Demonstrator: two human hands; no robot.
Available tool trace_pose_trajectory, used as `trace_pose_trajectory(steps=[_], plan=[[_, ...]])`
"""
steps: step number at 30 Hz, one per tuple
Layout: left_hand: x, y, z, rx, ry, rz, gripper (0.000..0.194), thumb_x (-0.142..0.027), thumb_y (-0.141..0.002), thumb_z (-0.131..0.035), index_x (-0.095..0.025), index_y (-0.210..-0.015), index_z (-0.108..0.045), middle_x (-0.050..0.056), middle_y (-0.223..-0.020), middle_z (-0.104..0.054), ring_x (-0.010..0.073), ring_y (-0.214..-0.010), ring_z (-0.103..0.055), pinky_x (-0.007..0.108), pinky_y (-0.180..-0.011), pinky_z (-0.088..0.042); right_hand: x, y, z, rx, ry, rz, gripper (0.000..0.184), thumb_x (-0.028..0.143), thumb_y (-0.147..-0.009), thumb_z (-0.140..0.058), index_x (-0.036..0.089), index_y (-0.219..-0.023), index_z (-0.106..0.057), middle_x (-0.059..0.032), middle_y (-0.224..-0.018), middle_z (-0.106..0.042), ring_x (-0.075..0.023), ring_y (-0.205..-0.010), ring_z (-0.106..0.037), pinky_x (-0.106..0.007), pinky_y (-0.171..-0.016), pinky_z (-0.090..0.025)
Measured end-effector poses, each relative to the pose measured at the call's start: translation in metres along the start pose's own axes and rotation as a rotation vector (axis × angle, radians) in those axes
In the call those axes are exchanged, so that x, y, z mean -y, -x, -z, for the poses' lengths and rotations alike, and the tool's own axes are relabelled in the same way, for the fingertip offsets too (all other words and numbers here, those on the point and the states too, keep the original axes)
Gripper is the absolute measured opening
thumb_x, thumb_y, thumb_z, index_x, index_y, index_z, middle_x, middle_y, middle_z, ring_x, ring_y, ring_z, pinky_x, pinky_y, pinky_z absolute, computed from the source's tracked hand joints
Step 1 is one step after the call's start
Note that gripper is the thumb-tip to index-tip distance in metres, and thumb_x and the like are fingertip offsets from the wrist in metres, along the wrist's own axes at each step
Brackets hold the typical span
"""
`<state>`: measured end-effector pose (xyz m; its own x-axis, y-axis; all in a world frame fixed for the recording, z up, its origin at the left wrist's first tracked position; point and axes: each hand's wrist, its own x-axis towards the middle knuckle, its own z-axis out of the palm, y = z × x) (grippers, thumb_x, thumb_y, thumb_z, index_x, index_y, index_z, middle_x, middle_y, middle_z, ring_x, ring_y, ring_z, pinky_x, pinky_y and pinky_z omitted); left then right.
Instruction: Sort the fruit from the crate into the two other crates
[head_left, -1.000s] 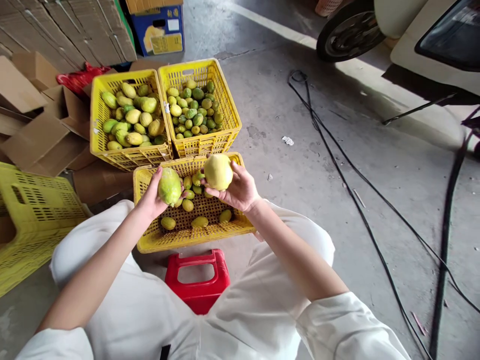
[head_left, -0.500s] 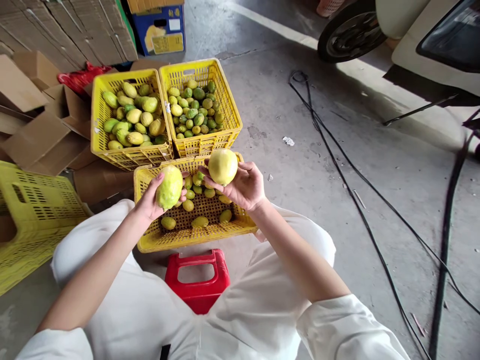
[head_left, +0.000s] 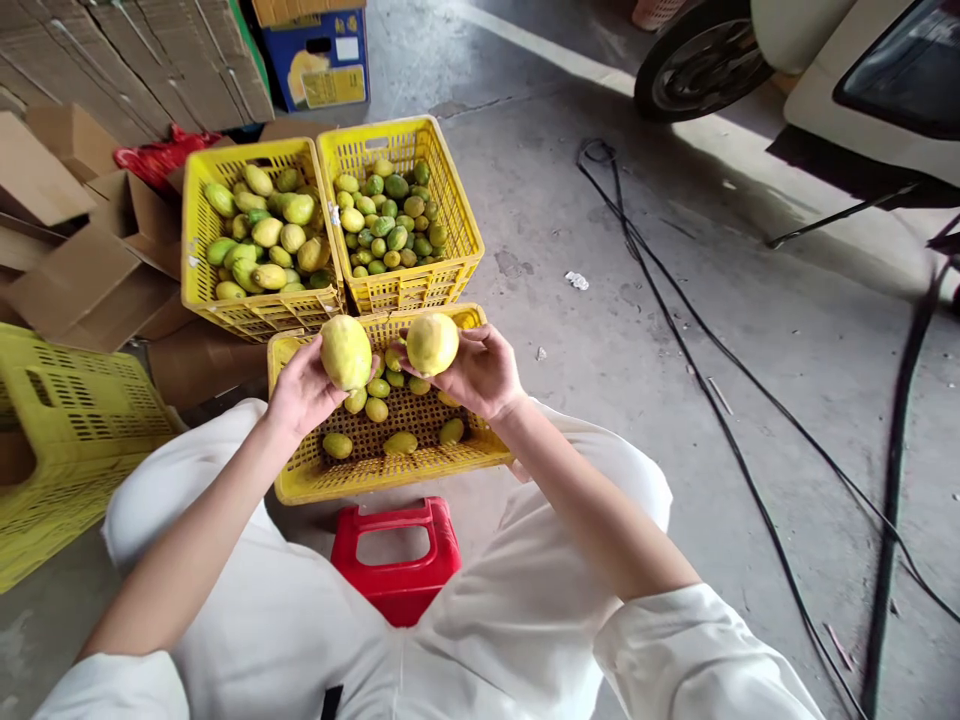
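Holding fruit (head_left: 346, 353), each hand (head_left: 298, 393) (head_left: 486, 378) partly hides a crate (head_left: 420, 463).

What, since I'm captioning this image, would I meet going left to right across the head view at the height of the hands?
Taken by their middles: left-edge yellow crate → cardboard → left hand → left fruit → right fruit → right hand → thin black cables → thick black cable.

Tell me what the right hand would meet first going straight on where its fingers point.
Probably the fruit in the left hand, though depth is unclear and the right hand might pass beneath it.
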<state>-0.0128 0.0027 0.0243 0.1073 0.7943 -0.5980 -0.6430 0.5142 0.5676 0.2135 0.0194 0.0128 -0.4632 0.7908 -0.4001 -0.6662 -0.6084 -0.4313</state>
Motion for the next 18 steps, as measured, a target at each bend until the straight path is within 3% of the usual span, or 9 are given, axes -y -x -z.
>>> trace_pose_trajectory(steps=[3, 5, 9, 13, 15, 18], plan=[[-0.001, -0.003, 0.002, 0.039, 0.034, 0.017, 0.040, -0.047, -0.094, -0.064, -0.015, -0.118, -0.064, 0.009, -0.090, -0.072, 0.0175, -0.070, -0.069, 0.022, -0.052, -0.056, 0.005, 0.000, -0.001, 0.035, 0.008, 0.037, 0.033, 0.037, -0.085, -0.055, 0.020, -0.113, -0.060, -0.0120, -0.109, -0.077, -0.0333, -0.118, -0.072, -0.056, -0.092, -0.065], [0.000, -0.006, 0.005, 0.067, 0.042, 0.011, 0.036, -0.045, -0.091, -0.068, -0.016, -0.113, -0.064, 0.008, -0.089, -0.071, 0.0134, -0.065, -0.064, 0.018, -0.047, -0.050, 0.003, -0.004, 0.003, 0.020, 0.005, 0.021, 0.031, 0.039, -0.088, -0.061, 0.021, -0.113, -0.059, -0.0092, -0.103, -0.077, -0.0287, -0.106, -0.076, -0.045, -0.084, -0.068], [0.003, -0.013, 0.007, 0.043, -0.046, -0.005, 0.029, -0.038, -0.093, -0.064, -0.016, -0.112, -0.066, 0.011, -0.098, -0.075, 0.0174, -0.072, -0.071, 0.021, -0.051, -0.054, -0.008, -0.016, 0.013, -0.147, 0.012, -0.085, 0.025, 0.026, -0.086, -0.071, 0.023, -0.107, -0.056, -0.0033, -0.092, -0.075, -0.0209, -0.088, -0.078, -0.026, -0.066, -0.067], [0.005, -0.014, 0.006, -0.079, -0.033, 0.028, 0.037, -0.037, -0.099, -0.049, -0.012, -0.123, -0.063, 0.015, -0.105, -0.076, 0.0287, -0.094, -0.077, 0.037, -0.072, -0.066, -0.013, -0.019, 0.016, -0.239, -0.018, -0.136, 0.022, 0.030, -0.088, -0.060, 0.022, -0.108, -0.054, -0.0088, -0.101, -0.075, -0.0271, -0.098, -0.078, -0.040, -0.073, -0.070], [0.006, -0.014, 0.005, -0.090, -0.007, 0.009, 0.039, -0.030, -0.097, -0.050, -0.014, -0.131, -0.059, 0.014, -0.110, -0.076, 0.0304, -0.101, -0.077, 0.043, -0.082, -0.066, -0.010, -0.016, 0.015, -0.183, -0.040, -0.087, 0.025, 0.032, -0.086, -0.055, 0.022, -0.108, -0.054, -0.0112, -0.104, -0.075, -0.0309, -0.106, -0.076, -0.048, -0.079, -0.069], [0.006, -0.013, 0.006, -0.026, -0.010, -0.032, 0.045, -0.028, -0.094, -0.057, -0.017, -0.138, -0.056, 0.013, -0.115, -0.076, 0.0302, -0.106, -0.077, 0.044, -0.088, -0.065, -0.002, -0.010, 0.010, -0.086, -0.040, 0.000, 0.026, 0.030, -0.081, -0.055, 0.022, -0.106, -0.056, -0.0108, -0.104, -0.076, -0.0316, -0.112, -0.073, -0.050, -0.087, -0.067]])
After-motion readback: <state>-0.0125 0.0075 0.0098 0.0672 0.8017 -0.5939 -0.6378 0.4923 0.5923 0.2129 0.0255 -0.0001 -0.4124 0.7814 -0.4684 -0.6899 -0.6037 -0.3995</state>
